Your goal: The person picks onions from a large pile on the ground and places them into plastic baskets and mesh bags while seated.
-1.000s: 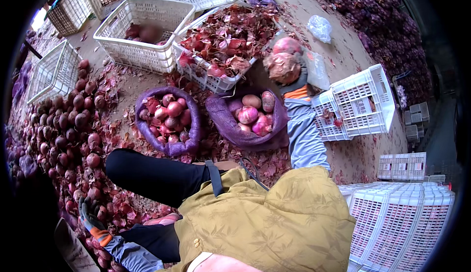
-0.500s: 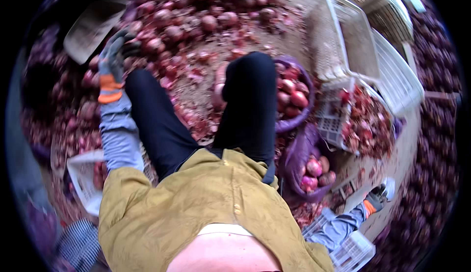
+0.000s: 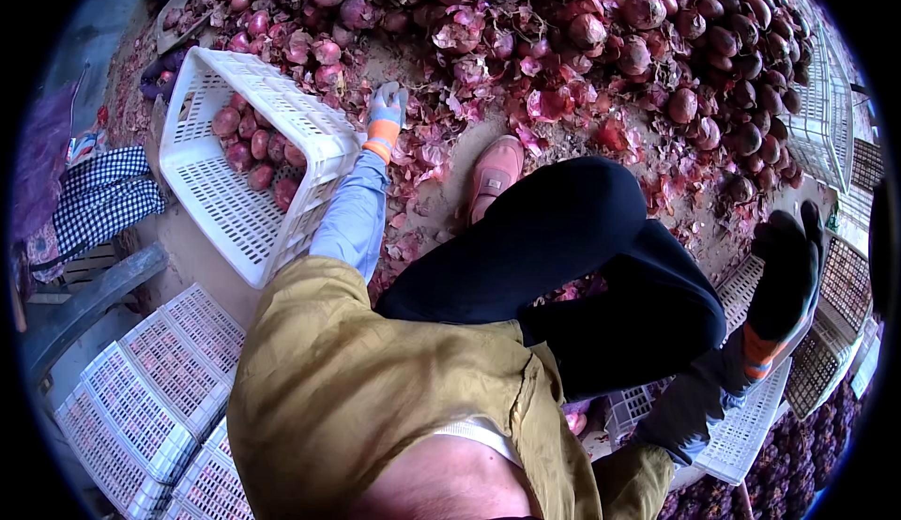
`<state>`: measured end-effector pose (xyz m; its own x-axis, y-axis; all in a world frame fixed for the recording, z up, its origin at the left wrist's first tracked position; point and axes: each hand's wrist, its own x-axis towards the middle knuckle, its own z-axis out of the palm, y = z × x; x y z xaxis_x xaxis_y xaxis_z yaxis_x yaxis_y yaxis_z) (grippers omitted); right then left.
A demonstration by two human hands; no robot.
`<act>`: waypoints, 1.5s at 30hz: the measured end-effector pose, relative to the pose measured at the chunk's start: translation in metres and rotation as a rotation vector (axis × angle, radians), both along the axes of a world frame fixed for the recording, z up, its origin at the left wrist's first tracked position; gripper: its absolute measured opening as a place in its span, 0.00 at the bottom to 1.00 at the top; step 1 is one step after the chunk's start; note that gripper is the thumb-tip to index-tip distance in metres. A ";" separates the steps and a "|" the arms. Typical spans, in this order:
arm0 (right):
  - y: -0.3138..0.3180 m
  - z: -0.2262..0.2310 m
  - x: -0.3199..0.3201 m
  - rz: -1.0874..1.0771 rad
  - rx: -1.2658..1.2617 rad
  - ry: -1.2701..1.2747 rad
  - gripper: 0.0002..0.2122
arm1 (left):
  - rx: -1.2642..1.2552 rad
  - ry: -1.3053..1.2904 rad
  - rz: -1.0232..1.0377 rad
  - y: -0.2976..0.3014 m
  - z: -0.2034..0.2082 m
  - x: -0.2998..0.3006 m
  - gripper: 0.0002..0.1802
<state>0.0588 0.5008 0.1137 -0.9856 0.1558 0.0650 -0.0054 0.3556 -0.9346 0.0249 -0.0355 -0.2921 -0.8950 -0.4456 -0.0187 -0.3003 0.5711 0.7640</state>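
Note:
My left hand (image 3: 386,110), in a grey glove with an orange cuff, is stretched forward just beyond the right side of a white plastic crate (image 3: 235,196). Its fingers look partly spread, over loose onion skins on the floor, with nothing visible in them. Several red onions (image 3: 258,145) lie inside the crate, which is tilted in view. Off to the right, my right hand (image 3: 790,271) is raised in a dark glove with an orange cuff. Its fingers are stretched out and it holds nothing; stacked crates are nearest to it.
A large heap of red onions (image 3: 587,32) spreads across the far side, with dry skins (image 3: 554,102) around my pink shoe (image 3: 496,171). White crates (image 3: 155,389) stand at the lower left beside a dark curved bar (image 3: 89,309). More crates (image 3: 826,332) line the right.
My body and the view have turned left. My left hand has moved from the onions to beside the white crate. My right hand has come up from the lower right, beside my knee.

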 end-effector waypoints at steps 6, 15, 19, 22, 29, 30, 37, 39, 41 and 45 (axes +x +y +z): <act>-0.042 -0.033 -0.058 -0.036 -0.094 -0.190 0.22 | -0.285 -0.368 0.257 0.051 -0.039 -0.045 0.25; -0.078 -0.032 -0.095 -0.013 -0.117 -0.224 0.20 | -0.269 -0.300 0.264 0.203 -0.009 -0.102 0.41; -0.085 -0.027 -0.095 -0.007 -0.061 -0.277 0.21 | -0.348 -0.193 -0.103 0.223 -0.011 -0.076 0.38; -0.084 -0.025 -0.097 -0.032 -0.061 -0.260 0.20 | -0.334 -0.251 -0.353 0.248 -0.001 -0.058 0.39; -0.019 -0.098 -0.109 -0.007 -0.548 -0.429 0.22 | -0.047 0.040 -0.623 0.250 0.026 -0.058 0.27; -0.004 -0.127 -0.106 -0.078 -0.528 -0.495 0.22 | -0.033 0.192 -0.576 0.233 0.047 -0.059 0.21; 0.088 -0.406 -0.036 -0.116 0.247 -0.747 0.24 | -0.378 -0.162 -0.058 0.044 -0.005 0.042 0.25; 0.099 -0.465 -0.028 0.146 0.975 -0.292 0.30 | 0.241 -0.067 0.177 -0.012 -0.101 0.108 0.26; 0.094 -0.498 -0.041 -0.014 0.766 -0.506 0.30 | -0.143 -0.543 0.354 0.066 -0.062 0.054 0.28; -0.013 -0.400 -0.131 -0.108 0.363 -0.892 0.44 | -0.096 -0.396 0.070 0.168 -0.031 -0.006 0.27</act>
<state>-0.0725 0.4881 -0.2859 -0.6771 0.3663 -0.6382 0.7024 0.5803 -0.4122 0.0189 0.1327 -0.3229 -0.7943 -0.5221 -0.3106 -0.6012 0.6020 0.5255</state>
